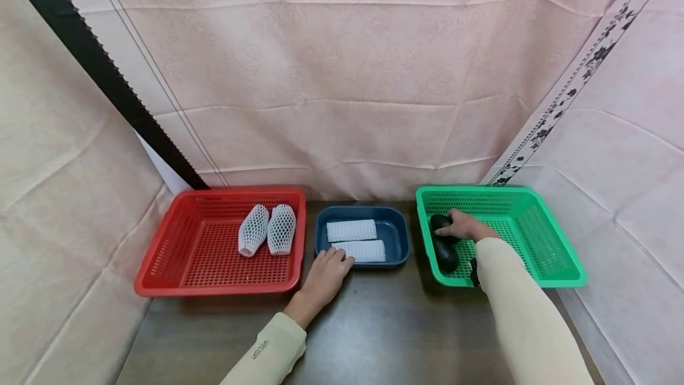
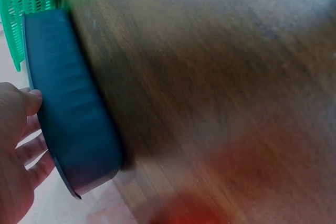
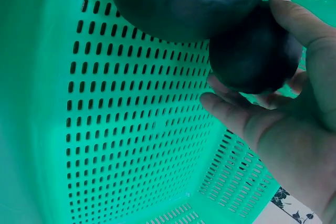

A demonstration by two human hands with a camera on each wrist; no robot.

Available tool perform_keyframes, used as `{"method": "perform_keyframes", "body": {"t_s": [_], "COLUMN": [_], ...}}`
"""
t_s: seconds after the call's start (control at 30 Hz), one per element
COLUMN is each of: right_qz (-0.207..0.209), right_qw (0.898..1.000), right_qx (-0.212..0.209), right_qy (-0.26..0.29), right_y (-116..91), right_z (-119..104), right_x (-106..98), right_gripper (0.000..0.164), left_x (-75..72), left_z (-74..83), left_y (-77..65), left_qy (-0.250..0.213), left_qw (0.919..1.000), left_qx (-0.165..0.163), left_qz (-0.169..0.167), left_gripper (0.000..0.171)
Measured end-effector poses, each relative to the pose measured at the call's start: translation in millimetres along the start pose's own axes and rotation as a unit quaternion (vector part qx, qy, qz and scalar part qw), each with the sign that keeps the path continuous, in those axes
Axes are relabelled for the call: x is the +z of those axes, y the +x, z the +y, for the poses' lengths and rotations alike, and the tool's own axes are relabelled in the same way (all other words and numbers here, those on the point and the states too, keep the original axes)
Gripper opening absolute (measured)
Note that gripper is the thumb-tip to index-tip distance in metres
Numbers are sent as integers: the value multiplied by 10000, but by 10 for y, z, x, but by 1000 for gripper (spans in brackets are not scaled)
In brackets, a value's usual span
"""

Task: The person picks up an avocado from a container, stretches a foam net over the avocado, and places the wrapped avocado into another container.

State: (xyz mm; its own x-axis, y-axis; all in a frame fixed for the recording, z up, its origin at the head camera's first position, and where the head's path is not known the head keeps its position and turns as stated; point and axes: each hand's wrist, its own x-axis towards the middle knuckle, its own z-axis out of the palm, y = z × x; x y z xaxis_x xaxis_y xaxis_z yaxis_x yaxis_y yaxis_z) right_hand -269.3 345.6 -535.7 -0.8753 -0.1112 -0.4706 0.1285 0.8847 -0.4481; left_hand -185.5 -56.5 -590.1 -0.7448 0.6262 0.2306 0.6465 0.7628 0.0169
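Two glossy, nearly black oval fruits lie at the left side of the green basket [image 1: 556, 254]. My right hand [image 1: 466, 226] grips the far dark oval fruit [image 3: 254, 51], thumb on one side and fingers curled round the other. The second dark oval fruit [image 3: 189, 3] touches it, nearer the basket's front. My left hand [image 1: 326, 273] rests at the front left rim of the blue tray [image 2: 73, 93], its fingertips reaching over the rim beside the near white foam net sleeve [image 1: 366, 251]. Another flat foam net sleeve [image 1: 351, 230] lies behind that one.
On the left stands a red basket [image 1: 198, 254] with two net-wrapped items [image 1: 281, 229] at its right side. The tray sits between both baskets on a dark wooden table [image 1: 395, 325]. Pale cloth walls [image 1: 320, 76] rise behind and at both sides.
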Motion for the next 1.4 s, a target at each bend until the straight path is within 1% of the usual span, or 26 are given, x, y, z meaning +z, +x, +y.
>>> {"method": "perform_keyframes", "body": {"t_s": [0.1, 0.27, 0.47, 0.63, 0.8, 1.03, 1.23, 1.4], "right_qz": [104, 262, 427, 596, 819, 1121, 1507, 1573], "right_qw": [9999, 9995, 9984, 9962, 9926, 9871, 9782, 9745], "right_qx": [-59, -147, -290, -486, -842, -1070, -1387, -1524], "right_qy": [91, 45, 249, 415, 310, 398, 353, 482], "right_y": [-10, -1, -64, -175, -256, -440, -582, -726], "right_z": [26, 60, 55, -19, -89, -215, -314, -433], "right_x": [-22, -65, -102, -127, -109, -57, 5, 86], "right_gripper": [77, 83, 81, 74, 76, 78, 75, 74], "left_x": [3, 5, 17, 19, 9, -8, -24, -28], "left_z": [1, -2, -15, -11, 1, 4, 5, 10], "left_y": [0, 3, 12, 19, 15, 14, 13, 15], "left_qy": [-1, -32, -52, -32, 13, 24, 11, -5], "left_qw": [10000, 10000, 10000, 10000, 10000, 9999, 9999, 9999], "left_qx": [21, 38, 24, 10, -5, -16, -54, -57], "left_qz": [12, 16, -21, -67, -79, -130, -140, -96], "left_gripper": [24, 24, 24, 25, 24, 24, 24, 23]}}
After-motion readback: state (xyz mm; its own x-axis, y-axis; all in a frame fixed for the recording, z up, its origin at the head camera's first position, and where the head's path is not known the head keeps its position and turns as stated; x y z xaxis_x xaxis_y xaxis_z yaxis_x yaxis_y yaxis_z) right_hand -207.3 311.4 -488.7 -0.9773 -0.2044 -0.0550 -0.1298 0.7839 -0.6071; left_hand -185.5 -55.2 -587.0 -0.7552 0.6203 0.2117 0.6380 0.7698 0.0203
